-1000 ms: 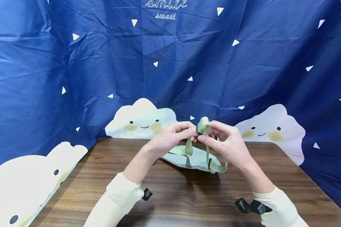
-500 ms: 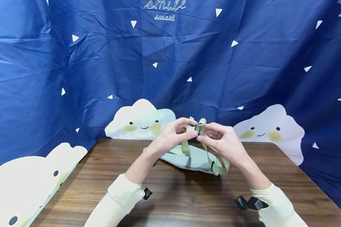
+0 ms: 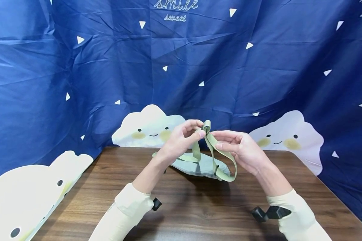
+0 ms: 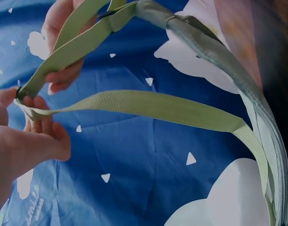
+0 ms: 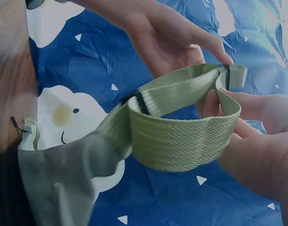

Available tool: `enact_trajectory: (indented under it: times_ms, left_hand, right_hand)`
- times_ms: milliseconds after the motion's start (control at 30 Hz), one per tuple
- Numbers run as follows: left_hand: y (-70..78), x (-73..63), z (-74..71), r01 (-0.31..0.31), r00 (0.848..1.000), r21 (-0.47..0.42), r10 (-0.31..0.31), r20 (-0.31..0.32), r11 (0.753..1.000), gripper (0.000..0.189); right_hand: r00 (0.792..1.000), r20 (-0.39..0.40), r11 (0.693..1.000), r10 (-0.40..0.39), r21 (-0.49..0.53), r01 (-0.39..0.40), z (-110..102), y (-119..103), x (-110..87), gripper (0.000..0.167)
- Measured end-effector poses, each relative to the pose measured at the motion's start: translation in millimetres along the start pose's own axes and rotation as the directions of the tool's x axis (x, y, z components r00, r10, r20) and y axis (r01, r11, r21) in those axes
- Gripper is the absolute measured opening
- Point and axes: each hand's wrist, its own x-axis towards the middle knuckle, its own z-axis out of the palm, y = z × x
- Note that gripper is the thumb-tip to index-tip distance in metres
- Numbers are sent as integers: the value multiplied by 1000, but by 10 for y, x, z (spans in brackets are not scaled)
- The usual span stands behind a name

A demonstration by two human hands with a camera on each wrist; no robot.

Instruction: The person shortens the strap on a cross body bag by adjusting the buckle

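Since half a second ago, the right hand (image 3: 244, 150) has drawn away from the buckle (image 5: 227, 76), and the left hand (image 3: 179, 139) has risen slightly with it. The left thumb and fingers pinch this small, dark buckle, where the strap (image 5: 181, 141) folds into a short loop; the right thumb and fingers pinch the strap lower down. It is pale green webbing, flat and finely ribbed, bending in a broad, smooth curve near a dark slider (image 5: 142, 102). Beyond the wrists, the bag (image 3: 206, 166) hangs or lies over the far part of the table (image 3: 108, 187); contact with the streaked brown wood cannot be told. Its grey-green fabric looks soft and curves to a tapered end, with a ridged zip (image 4: 280, 174) along one edge. Behind, creased blue cloth (image 3: 181, 50) carries white triangles and rounded clouds.
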Motion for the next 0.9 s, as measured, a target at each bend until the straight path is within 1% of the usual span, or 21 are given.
enact_trajectory:
  times_ms: [133, 267, 400, 500, 567, 667, 767, 833, 900]
  left_hand:
    - [-8, 5, -38, -53, 997, -46, 50, -64, 998, 27]
    - [9, -1, -84, -80, 992, -91, 70, -106, 993, 27]
    - [29, 7, -146, -121, 981, -118, 100, -169, 986, 27]
    - [39, 13, -166, -129, 978, -116, 107, -180, 985, 27]
    - [44, 7, -160, -119, 982, -107, 101, -160, 987, 28]
    - [57, -4, -128, -107, 988, -73, 98, -124, 992, 29]
    - [74, -15, -91, -104, 991, -40, 100, -93, 994, 31]
    - [85, -20, -71, -103, 991, -29, 100, -85, 994, 32]
    - [97, -23, -62, -105, 990, -33, 102, -101, 994, 32]
  right_hand:
    - [999, 22, 999, 34, -22, -33, -36, 29, 15, 37]
    - [998, 42, 998, 53, -33, -51, -58, 53, 26, 33]
    - [997, 47, 998, 65, -20, -64, -72, 59, 34, 25]
    - [996, 62, 998, 66, -18, -65, -72, 53, 36, 22]
    - [995, 67, 996, 72, -48, -69, -62, 45, 28, 23]
    - [996, 70, 986, 61, -156, -50, -21, 29, 9, 30]
    - [997, 70, 961, 36, -275, -15, 62, 10, -14, 39]
    - [998, 63, 932, 20, -363, 4, 134, 5, -28, 44]
    - [998, 59, 898, 1, -439, 25, 199, 13, -33, 46]
